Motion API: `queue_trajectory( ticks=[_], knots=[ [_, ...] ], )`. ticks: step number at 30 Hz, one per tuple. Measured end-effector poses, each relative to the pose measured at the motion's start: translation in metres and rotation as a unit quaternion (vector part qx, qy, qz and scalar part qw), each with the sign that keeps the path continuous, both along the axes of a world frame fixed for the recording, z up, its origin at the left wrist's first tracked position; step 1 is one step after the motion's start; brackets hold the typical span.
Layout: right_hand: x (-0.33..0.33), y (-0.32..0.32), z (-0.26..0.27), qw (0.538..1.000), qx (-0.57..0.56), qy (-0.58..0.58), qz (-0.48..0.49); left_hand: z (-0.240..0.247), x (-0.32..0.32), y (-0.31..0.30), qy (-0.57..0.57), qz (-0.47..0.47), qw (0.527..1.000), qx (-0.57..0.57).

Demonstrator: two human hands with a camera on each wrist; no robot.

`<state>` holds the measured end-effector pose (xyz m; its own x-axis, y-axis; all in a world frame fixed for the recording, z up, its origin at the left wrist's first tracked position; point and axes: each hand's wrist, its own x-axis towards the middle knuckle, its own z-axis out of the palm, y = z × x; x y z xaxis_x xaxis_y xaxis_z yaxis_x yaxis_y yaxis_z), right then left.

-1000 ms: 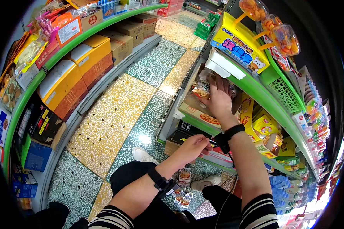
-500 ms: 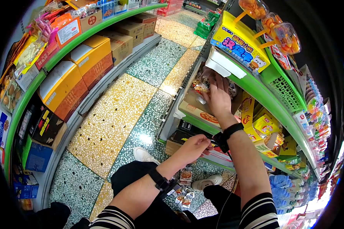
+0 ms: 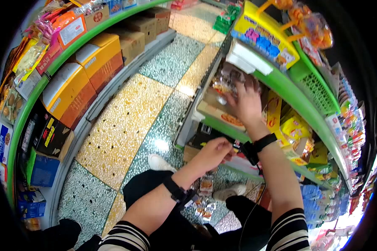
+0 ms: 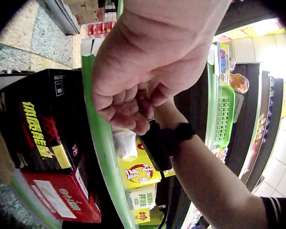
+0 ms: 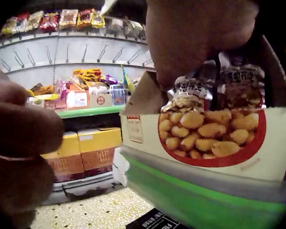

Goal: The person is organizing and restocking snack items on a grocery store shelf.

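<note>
My right hand (image 3: 248, 102) reaches into an open cardboard box (image 5: 214, 138) on the right-hand shelf, palm down with fingers spread over small snack packets (image 5: 240, 83). Peanuts are pictured on the box's front, and the packets have clear and printed wrapping. In the right wrist view this hand covers part of the packets from above. My left hand (image 4: 133, 71) hangs just in front of the shelf, fingers loosely curled and nothing visible in them. Its fingertips are right by the black wrist camera (image 4: 155, 145) strapped to my right wrist.
Several snack packets (image 3: 205, 209) lie on the floor between my shoes. Yellow snack boxes (image 3: 295, 129) stand beside the peanut box; a black carton (image 4: 35, 121) and a red box (image 4: 62, 195) sit below. Across the aisle, orange cartons (image 3: 67, 90) fill a shelf.
My right hand stays in the box, its fingers shifting slightly over the packets. The left hand keeps its pose by the right wrist. The head view has tilted slightly.
</note>
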<state>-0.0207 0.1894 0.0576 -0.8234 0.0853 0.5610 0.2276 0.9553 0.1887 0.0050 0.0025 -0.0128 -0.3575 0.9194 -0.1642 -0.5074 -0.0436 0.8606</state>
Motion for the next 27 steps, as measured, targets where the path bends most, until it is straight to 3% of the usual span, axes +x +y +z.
queue_trajectory(
  ticks=[6,11,15,17,19,21,23,27],
  knots=[
    [0.064,-0.038,0.032,0.983,-0.082,0.115,0.121,0.015,-0.018,-0.007,0.013,0.006,1.0,-0.004],
    [0.154,-0.079,-0.001,0.968,-0.217,0.087,0.091,0.02,-0.019,-0.011,0.038,0.026,0.997,-0.054],
    [0.215,-0.107,-0.079,0.915,-0.398,-0.013,0.069,0.011,-0.011,-0.012,0.096,0.011,0.994,-0.059],
    [0.239,-0.108,-0.142,0.884,-0.453,-0.112,-0.012,0.005,-0.006,-0.009,0.174,-0.008,0.982,-0.077],
    [0.259,-0.096,-0.211,0.795,-0.514,-0.295,-0.131,-0.001,-0.005,-0.002,0.262,-0.031,0.96,-0.093],
    [0.278,-0.093,-0.278,0.729,-0.543,-0.393,-0.142,-0.004,0.0,0.001,0.34,-0.066,0.929,-0.128],
    [0.291,-0.1,-0.336,0.715,-0.54,-0.413,-0.16,-0.013,0.004,0.007,0.407,-0.087,0.901,-0.126],
    [0.272,-0.121,-0.36,0.647,-0.59,-0.426,-0.227,-0.007,0.009,0.012,0.329,-0.089,0.934,-0.105]
  ],
)
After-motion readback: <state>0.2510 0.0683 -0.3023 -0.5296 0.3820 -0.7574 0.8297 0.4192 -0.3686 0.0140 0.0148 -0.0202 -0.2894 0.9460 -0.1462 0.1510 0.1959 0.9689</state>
